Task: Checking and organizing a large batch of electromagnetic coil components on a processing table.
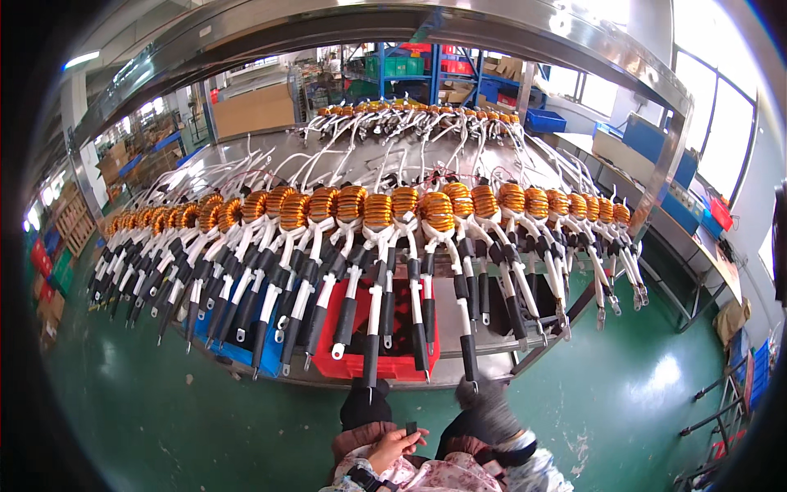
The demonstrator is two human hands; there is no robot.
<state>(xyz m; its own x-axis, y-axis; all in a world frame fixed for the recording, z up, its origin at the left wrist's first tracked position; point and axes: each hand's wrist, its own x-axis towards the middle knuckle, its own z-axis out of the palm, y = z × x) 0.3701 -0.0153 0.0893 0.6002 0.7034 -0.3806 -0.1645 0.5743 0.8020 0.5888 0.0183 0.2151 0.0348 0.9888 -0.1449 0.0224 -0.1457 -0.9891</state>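
In the head view, the person's left hand [392,449] sits low in the picture, just above a floral sleeve [447,477], with its fingers curled around a small dark piece [411,428] pinched at the fingertips. The right hand [525,471] is mostly hidden at the lower edge under a pale glove or cloth, so whether it is spread or closed cannot be told. Both hands hang well below the workbench [459,320], apart from it. Along the bench edge runs a long curved row of orange wound coils [377,209], each with white and black sleeved leads [373,328] hanging down over the front. A red crate [393,361] and a blue crate [246,353] stand under the bench on the green floor [623,385].
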